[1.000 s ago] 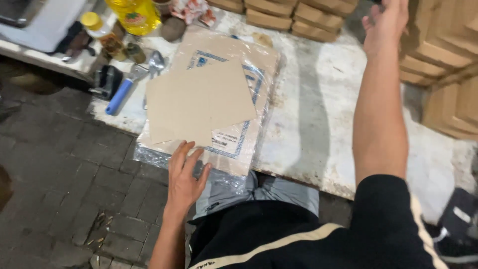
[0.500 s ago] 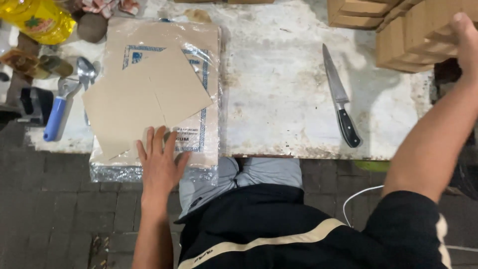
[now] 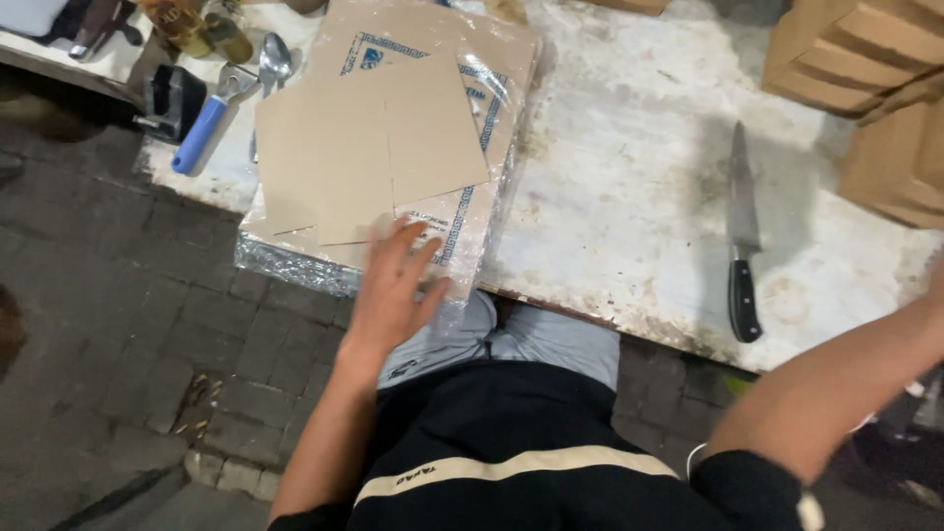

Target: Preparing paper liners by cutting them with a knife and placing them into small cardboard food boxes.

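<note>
One worn white table (image 3: 629,226) carries nearly everything in view, and the work in hand looks like the handling of the flat cardboard at its near-left edge. One plastic-wrapped pack of cardboard sheets (image 3: 472,221) lies there, overhanging the table's edge a little, with two loose plain cardboard sheets (image 3: 433,128) resting on top of it, one overlapping the other.

At the far right stand stacked cardboard boxes (image 3: 865,59); I can make out at least five, though the frame cuts them off (the true count cannot be told).

The left hand (image 3: 398,285) lies flat with its fingers spread wide, pressing on the near edge of the wrapped pack and just touching the lower loose sheet; it grips nothing. Of the right side only the forearm shows, stretching toward the boxes; the right hand itself is past the frame edge, so its state cannot be told.

One black-handled kitchen knife (image 3: 742,231) lies alone on the bare table, blade pointing away, well apart from the pack. One blue-handled tool (image 3: 202,133) and one metal spoon (image 3: 272,64) sit just left of the pack.

As a judgement, any next move on the sheets calls for keeping the pack steady, since it hangs partly off the edge.
</note>
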